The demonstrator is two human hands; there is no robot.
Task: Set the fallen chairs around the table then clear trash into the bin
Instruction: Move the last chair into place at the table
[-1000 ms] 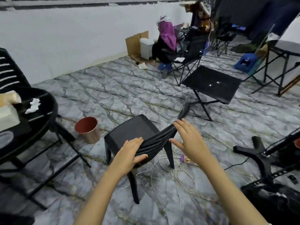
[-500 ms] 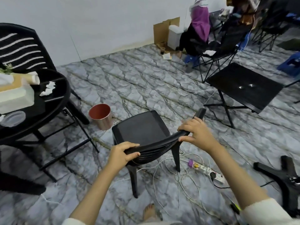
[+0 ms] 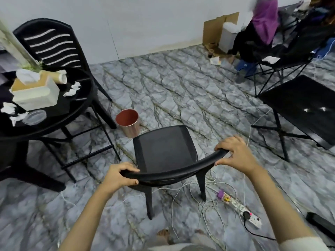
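Far left: the table (image 3: pixel 76 107) carries a tissue box (image 3: pixel 36 96) and white paper scraps (image 3: pixel 72 88). None of this trash has reached the bin (image 3: pixel 130 131), which stands on the floor just right of the table.

A slatted chair (image 3: pixel 54 46) stands upright at the table's far side and is judged to be in place.

Centre: a second chair (image 3: pixel 163 147) stands upright on its legs, near the table but apart from it.
- The left hand (image 3: pixel 118 177) grips the left end of the backrest, fingers curled over the top, thumb beneath.
- The right hand (image 3: pixel 235 153) grips the right end in the same manner.

Right: loose cables and a power strip (image 3: pixel 241 210) lie by the chair's legs.

Status:
- Chair raised: done.
- Chair moved to the table: outstanding.
- Trash cleared: not begun.
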